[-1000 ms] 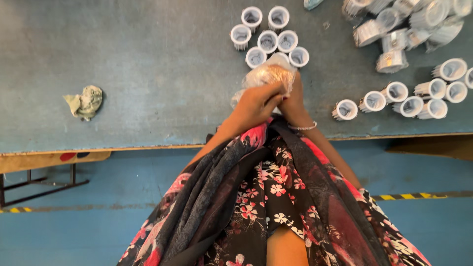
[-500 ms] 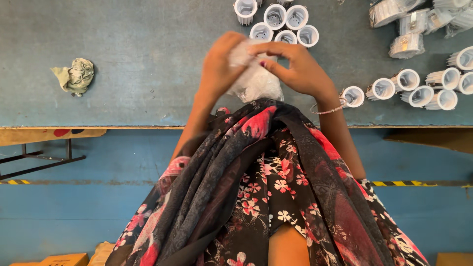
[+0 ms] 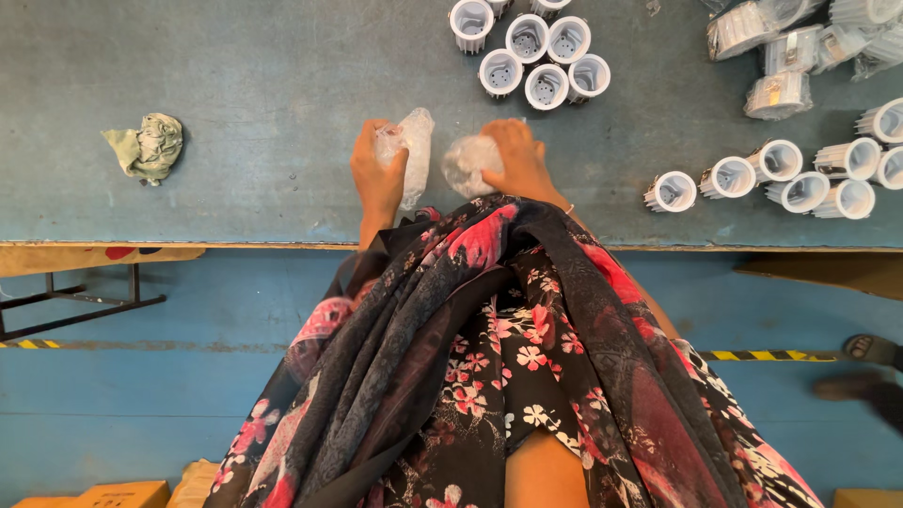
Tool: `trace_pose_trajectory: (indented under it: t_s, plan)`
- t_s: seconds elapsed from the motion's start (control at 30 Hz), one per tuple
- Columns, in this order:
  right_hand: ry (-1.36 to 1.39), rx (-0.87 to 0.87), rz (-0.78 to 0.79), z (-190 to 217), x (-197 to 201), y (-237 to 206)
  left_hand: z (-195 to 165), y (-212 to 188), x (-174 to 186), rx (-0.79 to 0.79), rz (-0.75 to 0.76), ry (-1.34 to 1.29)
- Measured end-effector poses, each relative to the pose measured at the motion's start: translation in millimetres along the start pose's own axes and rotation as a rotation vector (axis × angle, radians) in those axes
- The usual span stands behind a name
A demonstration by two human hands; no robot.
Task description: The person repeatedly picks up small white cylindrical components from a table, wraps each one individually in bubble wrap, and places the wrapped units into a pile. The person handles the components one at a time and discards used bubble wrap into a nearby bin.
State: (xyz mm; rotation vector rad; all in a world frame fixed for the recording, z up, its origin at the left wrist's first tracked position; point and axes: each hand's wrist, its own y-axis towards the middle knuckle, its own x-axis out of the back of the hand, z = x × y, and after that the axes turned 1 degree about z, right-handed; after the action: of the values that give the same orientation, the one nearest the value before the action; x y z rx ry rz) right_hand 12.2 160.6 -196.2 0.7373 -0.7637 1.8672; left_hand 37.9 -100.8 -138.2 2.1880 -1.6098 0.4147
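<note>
Our left hand (image 3: 376,174) grips a crumpled clear plastic wrap (image 3: 410,150) and our right hand (image 3: 515,162) presses on a wrapped part (image 3: 467,162), both on the blue surface (image 3: 235,113) just below the cluster of six upright white ribbed cups (image 3: 536,56). We judge that peeling goes best with the part pinned and the film drawn sideways. Right of the cluster lie film-wrapped cups (image 3: 776,94) and a row of bare ones (image 3: 781,174); far left, a green rag (image 3: 146,146).
</note>
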Motion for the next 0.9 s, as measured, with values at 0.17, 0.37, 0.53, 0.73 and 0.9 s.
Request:
trace_pose_trajectory:
  t_s: [0.17, 0.37, 0.53, 0.73, 0.9]
  plan:
    - [0.440, 0.031, -0.257, -17.3, 12.6, 7.2, 13.4, 2.6, -25.7, -0.019, 0.003, -0.036]
    - [0.553, 0.086, -0.345, -14.7, 16.5, -0.6, 1.2, 4.1, -83.9, -0.021, 0.171, -0.261]
    - [0.516, 0.118, -0.356, -7.8, 21.9, -9.1, -6.0, 2.8, -98.3, -0.125, 0.240, 0.046]
    - [0.682, 0.075, -0.255, -8.9, 22.8, -16.0, 7.0, 7.6, -107.9, -0.093, 0.116, 0.165]
    - [0.710, -0.069, -0.358, -10.2, 21.8, -8.5, 6.0, -3.6, -108.5, -0.128, 0.153, 0.047]
